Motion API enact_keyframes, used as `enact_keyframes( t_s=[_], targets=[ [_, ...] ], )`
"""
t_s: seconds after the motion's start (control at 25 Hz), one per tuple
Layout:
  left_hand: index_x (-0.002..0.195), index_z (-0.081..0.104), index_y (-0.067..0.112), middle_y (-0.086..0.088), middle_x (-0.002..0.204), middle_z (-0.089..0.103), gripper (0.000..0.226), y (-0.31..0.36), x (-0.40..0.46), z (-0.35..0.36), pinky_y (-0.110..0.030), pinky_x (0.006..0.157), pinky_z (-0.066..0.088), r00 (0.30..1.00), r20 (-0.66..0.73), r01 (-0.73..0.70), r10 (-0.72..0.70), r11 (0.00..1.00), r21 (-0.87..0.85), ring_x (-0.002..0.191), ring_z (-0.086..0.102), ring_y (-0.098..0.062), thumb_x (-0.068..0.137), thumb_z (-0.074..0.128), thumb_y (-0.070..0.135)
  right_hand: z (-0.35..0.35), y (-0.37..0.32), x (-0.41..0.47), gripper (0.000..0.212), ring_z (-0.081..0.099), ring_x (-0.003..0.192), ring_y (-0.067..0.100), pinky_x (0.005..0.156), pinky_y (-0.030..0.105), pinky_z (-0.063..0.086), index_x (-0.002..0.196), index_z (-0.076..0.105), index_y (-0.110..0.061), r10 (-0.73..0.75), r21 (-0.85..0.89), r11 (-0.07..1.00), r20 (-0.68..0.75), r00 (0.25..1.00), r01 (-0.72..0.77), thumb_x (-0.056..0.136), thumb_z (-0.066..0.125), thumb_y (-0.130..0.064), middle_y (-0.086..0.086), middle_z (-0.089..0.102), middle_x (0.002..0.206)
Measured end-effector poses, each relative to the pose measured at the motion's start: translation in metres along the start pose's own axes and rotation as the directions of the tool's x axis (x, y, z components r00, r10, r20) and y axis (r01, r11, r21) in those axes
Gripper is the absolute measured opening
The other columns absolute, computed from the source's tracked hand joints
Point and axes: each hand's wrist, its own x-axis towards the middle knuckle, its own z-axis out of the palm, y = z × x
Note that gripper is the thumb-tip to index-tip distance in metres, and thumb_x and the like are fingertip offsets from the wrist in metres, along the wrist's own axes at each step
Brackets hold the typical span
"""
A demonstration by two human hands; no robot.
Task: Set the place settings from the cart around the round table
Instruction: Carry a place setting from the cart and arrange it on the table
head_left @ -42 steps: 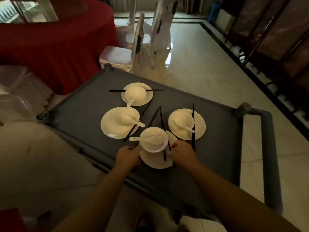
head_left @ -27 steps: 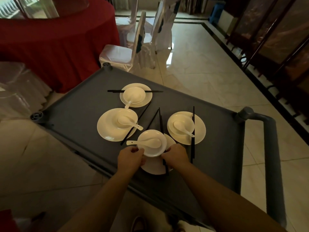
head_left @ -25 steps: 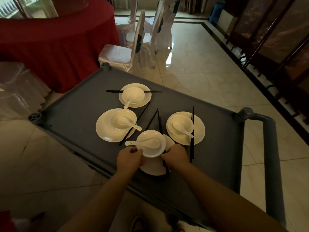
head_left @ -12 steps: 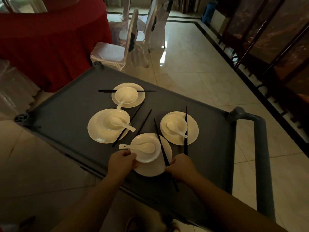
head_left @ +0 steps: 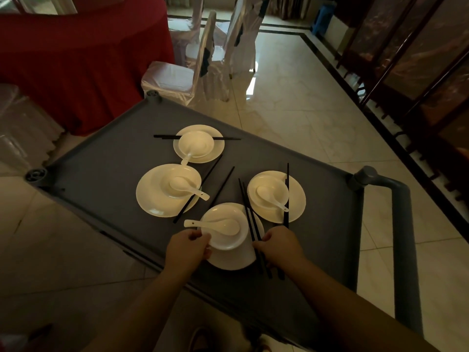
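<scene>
Both hands (head_left: pixel 186 248) at the nearest place setting (head_left: pixel 229 260) on the cart (head_left: pixel 101 168).

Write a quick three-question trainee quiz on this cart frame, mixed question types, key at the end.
1. How many white round ceramic plates with a bowl and spoon sit on the grey plastic cart?
2. True or false: the left hand is pinching the black chopsticks.
3. Which setting are both hands at? A) farthest B) nearest C) right-hand

Key
1. Four.
2. False. The left hand grips the rim of the nearest white ceramic bowl; the right hand holds the chopsticks.
3. B, the nearest plate.
</scene>
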Motion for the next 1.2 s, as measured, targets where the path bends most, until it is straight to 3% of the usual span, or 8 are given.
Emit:
enact_keyframes(
  t_s=[0.16,0.32,0.44,0.6,0.72,0.88,1.0,1.2],
  targets=[
    [0.102,0.068,0.027,0.005,0.094,0.07,0.013,-0.004,0.003,-0.007,-0.045,0.084,0.061,0.994,-0.068,-0.08,0.09,0.987,0.143,0.088,0.071,-0.018,0.094,0.067,0.036,-0.001,0.0,0.004,0.023,0.072,0.057,0.018,0.061,0.033,0.063,0.081,0.069,-0.015,-0.007,0.009,1.0,-0.033,0.999,0.008,0.089,0.074,-0.036,0.003,0.072,0.073],
    [0.118,0.069,0.018,0.006,0.098,0.067,0.033,-0.007,0.004,-0.009,-0.043,0.085,0.062,0.996,-0.019,-0.083,0.088,0.976,0.202,0.093,0.07,-0.017,0.093,0.068,0.04,0.0,0.005,0.008,0.022,0.07,0.068,0.014,0.068,0.035,0.062,0.082,0.065,-0.02,-0.027,0.011,1.0,-0.091,0.995,0.028,0.093,0.068,-0.039,-0.001,0.069,0.079],
    [0.126,0.067,0.009,0.001,0.097,0.068,0.035,-0.008,0.005,-0.008,-0.032,0.071,0.063,0.999,0.014,-0.047,0.046,0.992,0.12,0.086,0.071,-0.016,0.094,0.071,0.022,-0.001,0.002,0.013,0.011,0.069,0.083,0.016,0.076,0.035,0.06,0.094,0.066,-0.018,-0.039,0.054,0.997,-0.151,0.988,0.047,0.094,0.066,-0.029,-0.003,0.067,0.089],
    [0.126,0.066,0.007,-0.003,0.097,0.069,0.036,-0.008,0.005,-0.01,-0.028,0.064,0.06,0.998,0.056,0.027,-0.027,1.0,0.012,0.087,0.071,-0.019,0.091,0.066,-0.002,-0.002,-0.002,0.02,0.016,0.07,0.075,0.019,0.072,0.036,0.061,0.083,0.076,-0.009,-0.025,0.029,0.999,-0.072,0.997,0.027,0.092,0.064,-0.013,0.007,0.073,0.081],
    [0.124,0.066,0.007,-0.006,0.101,0.069,0.034,-0.007,0.003,-0.012,-0.029,0.063,0.061,0.995,0.087,0.051,-0.047,0.998,-0.045,0.09,0.071,-0.021,0.092,0.064,-0.005,-0.003,0.002,0.022,0.013,0.072,0.076,0.022,0.076,0.04,0.062,0.086,0.077,-0.008,0.0,0.077,0.997,-0.069,0.998,0.006,0.09,0.064,-0.008,0.011,0.074,0.084],
    [0.121,0.067,0.008,-0.011,0.109,0.07,0.034,-0.008,-0.006,-0.011,-0.041,0.078,0.064,0.996,0.076,0.045,-0.035,0.991,-0.123,0.097,0.072,-0.028,0.091,0.063,-0.007,-0.006,0.008,0.019,0.017,0.073,0.08,0.028,0.082,0.05,0.062,0.075,0.072,-0.015,-0.016,0.135,0.991,-0.047,0.999,0.022,0.09,0.067,-0.007,0.013,0.074,0.084],
    [0.118,0.068,0.01,-0.01,0.107,0.071,0.034,-0.014,-0.022,-0.01,-0.038,0.074,0.064,0.999,0.024,0.047,-0.043,0.985,-0.164,0.094,0.073,-0.025,0.089,0.066,-0.007,-0.014,0.011,0.012,0.018,0.074,0.078,0.03,0.079,0.05,0.063,0.071,0.075,-0.013,-0.083,0.159,0.983,-0.027,0.996,0.086,0.086,0.069,-0.006,0.014,0.075,0.08],
    [0.105,0.073,0.018,-0.008,0.103,0.076,0.03,-0.043,-0.073,-0.012,-0.037,0.069,0.065,0.99,-0.136,0.002,-0.046,0.951,-0.309,0.085,0.078,-0.025,0.086,0.069,-0.005,-0.03,0.0,-0.015,0.022,0.073,0.074,0.026,0.06,0.035,0.063,0.072,0.074,-0.021,-0.244,0.268,0.938,0.065,0.968,0.218,0.082,0.073,-0.001,0.01,0.073,0.076]
  ],
)
